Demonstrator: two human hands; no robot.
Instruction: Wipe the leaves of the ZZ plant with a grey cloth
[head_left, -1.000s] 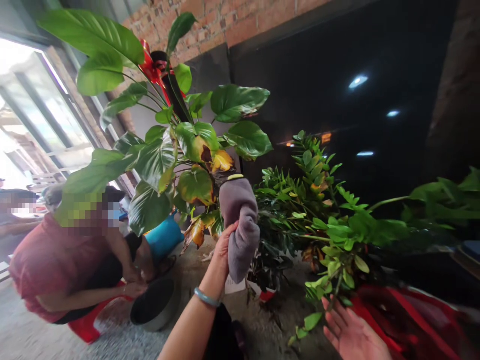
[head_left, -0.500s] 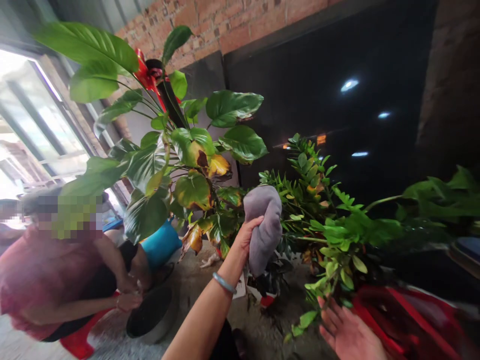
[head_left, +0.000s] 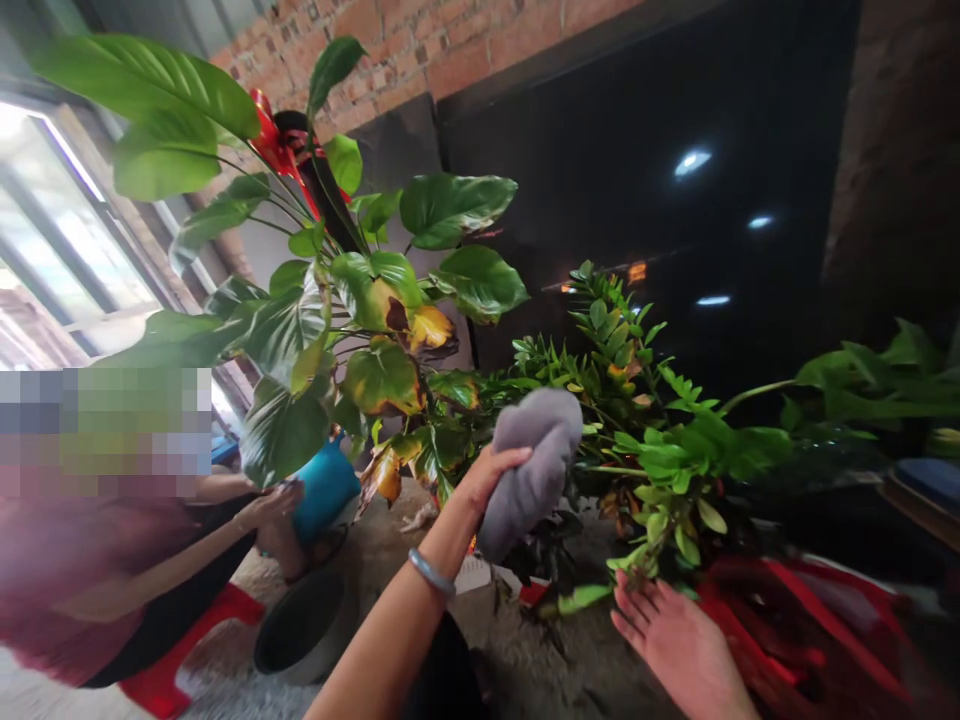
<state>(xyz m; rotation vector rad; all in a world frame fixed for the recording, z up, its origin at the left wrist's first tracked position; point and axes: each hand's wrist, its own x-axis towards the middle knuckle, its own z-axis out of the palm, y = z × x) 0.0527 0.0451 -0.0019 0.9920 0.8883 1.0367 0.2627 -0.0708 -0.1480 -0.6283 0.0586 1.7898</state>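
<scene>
My left hand [head_left: 484, 482] is closed around a grey cloth [head_left: 531, 466] and holds it against the small-leaved green plant [head_left: 637, 430]. Lower right, my right hand [head_left: 671, 640] is open, palm up, with its fingertips under a drooping leafy stem [head_left: 645, 560] of that plant. A large-leaved plant [head_left: 352, 310] with yellowing leaves stands just left of the cloth. A thin bracelet circles my left wrist.
A person in a red top [head_left: 97, 570] crouches at the left, with a hand on a blue pot [head_left: 324, 487]. A dark round basin [head_left: 300, 625] sits on the floor. Red material [head_left: 810, 640] lies at the right. A dark glossy panel [head_left: 675, 180] and brick wall stand behind.
My left hand carried the cloth rightward, from the large-leaved plant to the small-leaved one. My right hand rose to the drooping stem. The crouching person reached toward the blue pot.
</scene>
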